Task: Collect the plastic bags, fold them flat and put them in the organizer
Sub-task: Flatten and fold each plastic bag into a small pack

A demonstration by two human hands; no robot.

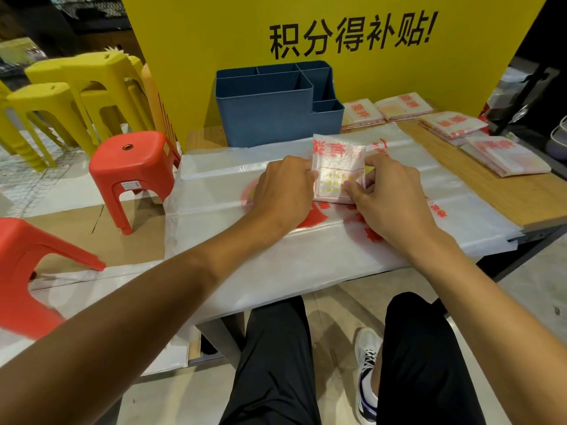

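Note:
A small folded plastic bag (336, 157), white with red print, stands tilted between my two hands. My left hand (283, 191) grips its left edge and my right hand (389, 197) pinches its right and lower edge. Under it a large unfolded plastic bag (214, 167) lies spread over the table and hangs off its front. The blue organizer (264, 118) with several compartments stands just behind, against the yellow board. Several folded bags (402, 107) (454, 124) (509, 156) lie on the wooden table to the right.
The wooden table (521, 194) carries everything. A yellow sign board (214, 32) rises behind the organizer. Red stools (135, 161) (27, 271) and stacked yellow stools (76, 93) stand to the left. My legs and a shoe (366, 372) are below the table edge.

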